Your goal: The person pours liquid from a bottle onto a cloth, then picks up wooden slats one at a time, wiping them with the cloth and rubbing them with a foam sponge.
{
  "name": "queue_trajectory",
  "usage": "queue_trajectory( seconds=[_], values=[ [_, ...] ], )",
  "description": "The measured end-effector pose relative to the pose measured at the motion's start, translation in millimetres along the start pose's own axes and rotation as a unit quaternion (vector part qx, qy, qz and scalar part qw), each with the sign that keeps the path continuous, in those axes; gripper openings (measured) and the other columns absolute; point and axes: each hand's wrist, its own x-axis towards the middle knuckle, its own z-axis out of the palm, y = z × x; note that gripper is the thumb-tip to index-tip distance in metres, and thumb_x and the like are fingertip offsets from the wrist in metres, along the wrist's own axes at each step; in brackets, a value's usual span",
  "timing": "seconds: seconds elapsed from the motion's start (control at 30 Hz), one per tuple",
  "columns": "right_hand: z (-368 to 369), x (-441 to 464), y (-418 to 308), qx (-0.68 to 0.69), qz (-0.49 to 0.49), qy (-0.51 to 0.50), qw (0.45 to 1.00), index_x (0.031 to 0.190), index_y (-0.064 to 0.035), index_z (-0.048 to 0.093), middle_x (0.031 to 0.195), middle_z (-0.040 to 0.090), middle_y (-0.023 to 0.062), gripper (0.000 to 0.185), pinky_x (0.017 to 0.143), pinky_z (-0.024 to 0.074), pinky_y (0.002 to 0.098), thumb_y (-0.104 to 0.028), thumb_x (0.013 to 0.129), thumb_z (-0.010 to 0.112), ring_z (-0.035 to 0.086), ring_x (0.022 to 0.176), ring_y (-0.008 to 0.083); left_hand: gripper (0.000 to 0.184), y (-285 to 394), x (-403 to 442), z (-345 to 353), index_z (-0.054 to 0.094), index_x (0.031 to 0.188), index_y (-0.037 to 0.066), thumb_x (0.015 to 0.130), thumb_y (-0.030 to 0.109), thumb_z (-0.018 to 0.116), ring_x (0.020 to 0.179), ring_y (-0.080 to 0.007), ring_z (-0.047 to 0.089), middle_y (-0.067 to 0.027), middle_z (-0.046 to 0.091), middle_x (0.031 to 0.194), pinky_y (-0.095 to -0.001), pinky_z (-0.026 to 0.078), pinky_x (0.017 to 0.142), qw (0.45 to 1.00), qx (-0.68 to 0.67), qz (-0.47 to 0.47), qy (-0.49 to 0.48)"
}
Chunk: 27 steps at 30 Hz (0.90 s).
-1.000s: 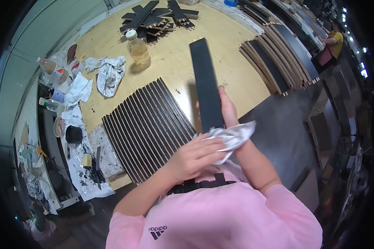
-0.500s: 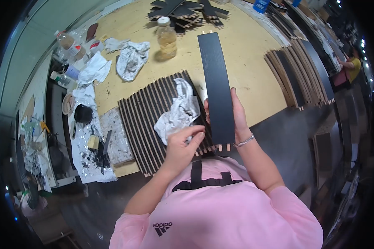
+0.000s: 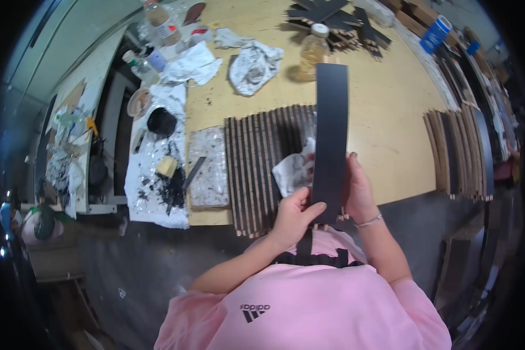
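Note:
Upright in front of me is a long black wooden board (image 3: 331, 134) with short dowels at its ends. My right hand (image 3: 360, 189) grips its right edge, fingers reaching behind. At its lower left edge, my left hand (image 3: 293, 217) is closed, thumb on the black face; some fingers are hidden. A stained white rag (image 3: 294, 173) lies just beyond the left hand, partly covered by the board. Under both rests a row of dark boards (image 3: 256, 169) set on edge side by side, pale dowels at their ends.
Left are a black cup (image 3: 161, 122), a yellow sponge (image 3: 166, 167) and a dirty plastic-wrapped block (image 3: 209, 166). A bottle of yellowish liquid (image 3: 314, 53) stands behind the board. Stacked boards (image 3: 461, 151) line the right edge; crossed boards (image 3: 326, 17) lie at the back.
My left hand has moved from beside the rag onto the board's lower left edge. The board is turned more upright. My view has swung left, so the table appears further right.

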Motion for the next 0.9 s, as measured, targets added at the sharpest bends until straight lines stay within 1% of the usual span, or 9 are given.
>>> queue_trajectory(
  seconds=[0.07,0.13,0.23,0.4,0.5,0.57,0.7,0.73,0.9],
  values=[
    [7,1,-8,-0.103,-0.064,0.041,0.992,0.144,-0.0027,0.042,0.118,0.064,0.0124,0.053,0.088,0.0541,0.0322,-0.037,0.104,0.047,0.065,0.103,0.0199,0.021,-4,-5,-4,0.062,0.107,-0.004,0.088,0.004,0.067,0.08,-0.0204,0.069,-0.0126,0.068,0.093,-0.032,0.055,0.066,0.978,0.184,0.088,0.042],
    [12,1,-15,-0.149,-0.082,0.054,0.984,0.148,-0.0044,0.035,0.116,0.063,0.0113,0.056,0.089,0.0534,0.0305,-0.028,0.101,0.054,0.064,0.103,0.0197,0.03,4,-10,-5,0.061,0.102,-0.003,0.081,0.012,0.075,0.077,-0.0318,0.068,-0.0182,0.064,0.084,-0.0389,0.053,0.063,0.863,0.464,0.187,0.066],
    [18,5,-15,-0.131,-0.085,0.061,0.986,0.154,-0.0096,0.026,0.113,0.062,0.0106,0.067,0.09,0.0534,0.0307,-0.02,0.098,0.061,0.064,0.102,0.0196,0.031,3,-1,-3,0.061,0.103,-0.003,0.081,0.014,0.074,0.074,-0.0375,0.067,-0.0183,0.066,0.083,-0.0427,0.054,0.064,0.789,0.498,0.344,0.106],
    [15,5,-47,0.192,0.004,-0.019,0.981,0.146,-0.0106,0.042,0.142,0.044,0.0347,0.066,0.096,0.055,0.0485,-0.057,0.099,0.046,0.059,0.117,0.0433,0.037,35,4,-40,0.068,0.113,0.0,0.076,-0.003,0.067,0.092,-0.0354,0.07,-0.0202,0.07,0.106,-0.0401,0.056,0.08,0.77,0.501,0.371,0.14],
    [0,-12,-55,0.137,0.027,-0.098,0.985,0.152,-0.0079,0.031,0.146,0.044,0.0279,0.076,0.098,0.0531,0.0546,-0.062,0.099,0.038,0.052,0.129,0.0401,0.044,75,4,-67,0.071,0.111,0.001,0.071,-0.011,0.057,0.11,-0.0331,0.067,-0.0168,0.07,0.114,-0.0432,0.05,0.101,0.713,0.542,0.426,0.128],
    [8,-11,-54,0.255,0.103,-0.161,0.948,0.153,-0.0049,0.026,0.151,0.036,0.029,0.08,0.088,0.0586,0.055,-0.062,0.099,0.037,0.048,0.13,0.0474,0.049,93,7,-78,0.074,0.111,0.007,0.07,-0.013,0.056,0.112,-0.0302,0.066,-0.012,0.072,0.113,-0.0484,0.043,0.107,0.662,0.574,0.461,0.14],
    [18,-2,-37,0.323,0.242,-0.251,0.88,0.155,-0.0024,0.023,0.146,0.04,0.0308,0.072,0.08,0.0609,0.0554,-0.035,0.094,0.044,0.052,0.118,0.0602,0.044,106,27,-105,0.075,0.107,0.008,0.073,-0.012,0.057,0.115,-0.0311,0.064,-0.0103,0.071,0.115,-0.0489,0.039,0.109,0.606,0.596,0.503,0.156],
    [28,-9,-41,0.27,0.242,-0.231,0.903,0.154,-0.0016,0.025,0.142,0.044,0.0315,0.072,0.076,0.0617,0.0529,-0.023,0.087,0.045,0.058,0.112,0.0541,0.04,107,31,-110,0.075,0.107,0.008,0.075,-0.01,0.059,0.116,-0.0316,0.064,-0.0099,0.071,0.115,-0.0491,0.039,0.109,0.603,0.597,0.507,0.154],
    [48,-5,-19,0.197,0.277,-0.238,0.91,0.151,-0.0067,0.03,0.131,0.053,0.0294,0.063,0.066,0.0615,0.0426,-0.031,0.097,0.049,0.067,0.089,0.0353,0.04,111,37,-107,0.075,0.11,0.009,0.076,-0.007,0.06,0.118,-0.0309,0.062,-0.0102,0.07,0.116,-0.0489,0.039,0.108,0.582,0.604,0.519,0.166]
  ],
)
